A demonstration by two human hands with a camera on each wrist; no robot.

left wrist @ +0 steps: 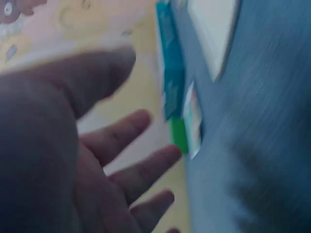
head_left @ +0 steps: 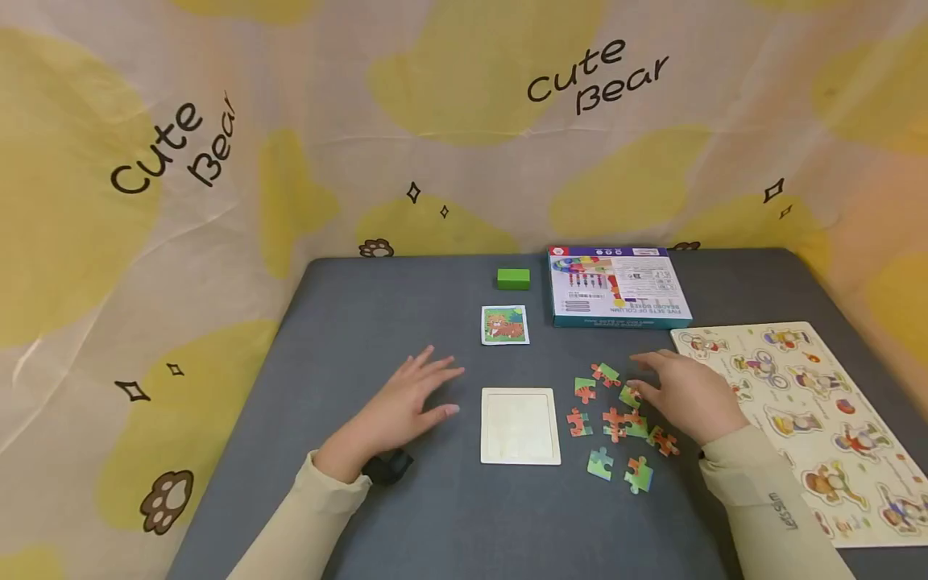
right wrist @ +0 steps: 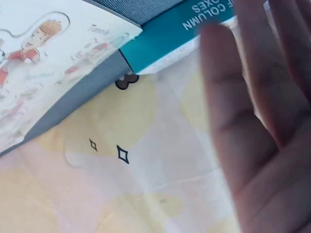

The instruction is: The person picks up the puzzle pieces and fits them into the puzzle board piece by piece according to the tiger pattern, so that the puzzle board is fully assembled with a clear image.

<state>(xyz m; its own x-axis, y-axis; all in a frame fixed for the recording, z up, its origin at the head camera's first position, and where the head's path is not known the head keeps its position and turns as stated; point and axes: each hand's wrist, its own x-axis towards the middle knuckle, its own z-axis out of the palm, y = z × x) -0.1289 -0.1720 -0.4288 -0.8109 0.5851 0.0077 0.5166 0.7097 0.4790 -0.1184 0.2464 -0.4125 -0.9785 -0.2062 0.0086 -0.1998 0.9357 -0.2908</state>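
My left hand is over the table to the left of a square wooden puzzle tray, fingers spread and holding nothing. In the left wrist view its fingers look straight and apart. To the right of the tray lie several loose jigsaw pieces in green and orange, among them a green-and-orange piece near the front. My right hand is above the far right pieces, its thumb beside a green piece; whether they touch cannot be told. Extended fingers show in the right wrist view, with no piece visible.
Behind the tray lie a small tiger picture card and a green block. A flat bead-set box stands at the back. A large wooden picture board lies along the right side, partly under the right sleeve.
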